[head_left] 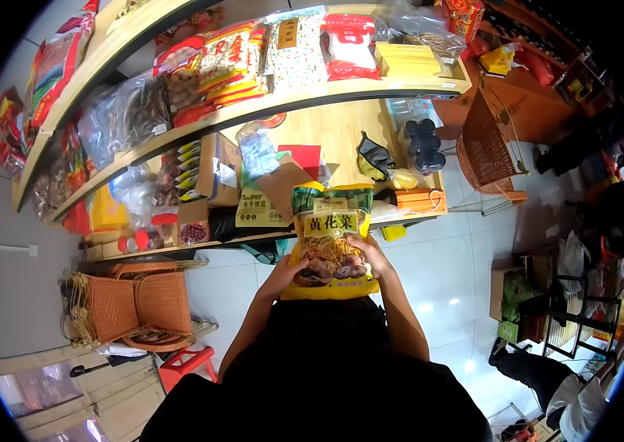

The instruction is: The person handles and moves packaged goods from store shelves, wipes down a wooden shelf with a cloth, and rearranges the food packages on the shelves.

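A yellow and green food bag (332, 239) with a clear window is held upright in front of my body, its printed front facing me. My left hand (285, 276) grips its lower left side, with the thumb on the front. On the lower right side my right hand (372, 258) grips it the same way, thumb across the window. The fingers behind the bag are hidden. Just beyond the bag is the wooden lower shelf (334, 125), where a green pouch (262, 209), an open cardboard box (218, 173) and a red packet (302, 159) lie.
An upper shelf (297, 99) holds several packaged foods. Wicker chairs stand at the left (161, 302) and right (485, 144). A red stool (185, 366) is at the lower left. Another person (537, 376) in dark clothing is at the lower right.
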`<state>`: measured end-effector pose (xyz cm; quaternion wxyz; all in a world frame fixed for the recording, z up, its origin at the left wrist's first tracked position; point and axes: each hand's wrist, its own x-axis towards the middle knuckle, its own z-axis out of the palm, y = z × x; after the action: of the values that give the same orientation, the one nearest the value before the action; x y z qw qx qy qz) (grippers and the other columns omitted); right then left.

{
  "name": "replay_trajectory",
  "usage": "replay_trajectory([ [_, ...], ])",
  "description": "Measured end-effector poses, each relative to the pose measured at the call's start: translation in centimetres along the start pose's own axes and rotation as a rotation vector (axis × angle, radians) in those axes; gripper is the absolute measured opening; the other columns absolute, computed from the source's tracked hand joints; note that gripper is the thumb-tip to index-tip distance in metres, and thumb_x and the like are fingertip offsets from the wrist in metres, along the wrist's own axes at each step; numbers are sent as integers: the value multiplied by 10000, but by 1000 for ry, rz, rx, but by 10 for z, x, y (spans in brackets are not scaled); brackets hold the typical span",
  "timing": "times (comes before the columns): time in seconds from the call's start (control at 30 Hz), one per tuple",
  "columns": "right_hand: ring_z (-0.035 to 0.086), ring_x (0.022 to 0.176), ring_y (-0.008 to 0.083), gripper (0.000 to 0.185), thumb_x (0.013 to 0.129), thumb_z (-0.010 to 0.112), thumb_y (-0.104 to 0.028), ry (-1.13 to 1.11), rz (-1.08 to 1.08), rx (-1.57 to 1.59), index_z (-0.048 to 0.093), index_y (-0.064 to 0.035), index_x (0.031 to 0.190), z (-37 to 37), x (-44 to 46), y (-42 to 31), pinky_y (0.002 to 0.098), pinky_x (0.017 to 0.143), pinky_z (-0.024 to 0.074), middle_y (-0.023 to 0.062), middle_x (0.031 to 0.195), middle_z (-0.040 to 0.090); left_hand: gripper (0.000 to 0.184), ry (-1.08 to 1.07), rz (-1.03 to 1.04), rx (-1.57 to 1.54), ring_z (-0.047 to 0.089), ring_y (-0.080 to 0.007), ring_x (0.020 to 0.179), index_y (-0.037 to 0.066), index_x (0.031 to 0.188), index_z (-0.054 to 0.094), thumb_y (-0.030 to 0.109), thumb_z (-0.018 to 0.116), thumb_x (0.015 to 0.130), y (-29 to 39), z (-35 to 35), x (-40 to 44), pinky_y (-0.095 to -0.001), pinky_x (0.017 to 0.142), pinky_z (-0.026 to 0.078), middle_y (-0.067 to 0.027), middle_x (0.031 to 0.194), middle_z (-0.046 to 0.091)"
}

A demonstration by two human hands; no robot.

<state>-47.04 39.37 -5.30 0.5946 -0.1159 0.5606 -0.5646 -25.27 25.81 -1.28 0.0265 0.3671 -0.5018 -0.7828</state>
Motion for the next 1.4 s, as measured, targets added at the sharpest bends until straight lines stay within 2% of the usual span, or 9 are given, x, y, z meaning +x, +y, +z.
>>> replay_trajectory([
  [0.4, 580, 1002, 216, 564, 943, 544, -330, 61, 17, -33, 375, -10, 1376, 17, 72, 1, 373, 897, 469, 94, 1189, 590, 447, 269, 119, 399, 626, -210, 924, -47, 1129, 581, 318, 636, 877, 1, -70, 74, -343, 782, 482, -139, 1004, 647],
  [0.53, 523, 1144, 262, 771, 893, 619, -352, -167, 185, -176, 204, -32, 1459, 17, 80, -37, 419, 984, 409, 139, 1313, 497, 461, 169, 232, 208, 618, -258, 980, -23, 1174, 573, 328, 622, 879, -18, -99, 120, -359, 830, 467, -189, 1078, 636],
  [0.73, 494, 1186, 218, 795, 802, 707, -185, 48, 46, -475, 256, 12, 1426, 51, 106, -64, 347, 1003, 397, 151, 1320, 475, 476, 284, 310, 322, 627, -346, 987, -37, 1136, 587, 348, 627, 859, 3, -130, 171, -403, 831, 474, -232, 1029, 651],
  [0.97, 600, 958, 191, 771, 712, 754, -108, 50, -40, -222, 345, -1, 1356, 46, 165, -81, 322, 847, 496, 93, 1083, 581, 589, 212, 400, 477, 574, -374, 1074, -72, 1198, 517, 404, 619, 867, 78, -157, 209, -423, 872, 451, -279, 1152, 580],
  [1.07, 585, 1095, 252, 925, 684, 803, -122, 167, 63, -696, 257, 44, 1413, 65, 183, -119, 364, 915, 487, 168, 1238, 556, 756, 175, 347, 559, 435, -380, 1272, -47, 1371, 372, 467, 609, 871, 97, -172, 232, -427, 1007, 389, -282, 1364, 435],
  [1.2, 559, 1114, 240, 1074, 648, 839, -79, 184, -57, -532, 145, 2, 1463, 45, 258, -99, 351, 901, 491, 191, 1277, 525, 873, 157, 325, 457, 411, -357, 1299, -6, 1449, 247, 484, 646, 846, 87, -191, 265, -417, 1039, 374, -239, 1419, 392],
  [1.3, 554, 1125, 275, 1116, 656, 843, -106, 185, -123, -942, 97, -60, 1486, 48, 288, -86, 362, 885, 507, 220, 1279, 522, 820, 286, 195, 346, 500, -306, 1211, -5, 1385, 374, 342, 768, 755, 84, -200, 265, -400, 979, 423, -216, 1335, 483],
  [1.37, 529, 1147, 405, 1165, 614, 866, -298, 145, -192, -1056, 125, -130, 1496, 25, 314, -43, 462, 958, 447, 268, 1277, 506, 722, 272, 68, 340, 526, -288, 1173, -9, 1313, 448, 286, 768, 737, 84, -206, 269, -395, 951, 436, -206, 1289, 516],
  [1.4, 496, 1180, 435, 1159, 613, 860, -333, 187, -174, -1238, 135, -159, 1501, 49, 300, -47, 482, 981, 424, 280, 1294, 487, 584, 453, 270, 473, 565, -267, 1096, -17, 1201, 522, 219, 754, 719, 35, -212, 297, -393, 899, 455, -189, 1200, 563],
])
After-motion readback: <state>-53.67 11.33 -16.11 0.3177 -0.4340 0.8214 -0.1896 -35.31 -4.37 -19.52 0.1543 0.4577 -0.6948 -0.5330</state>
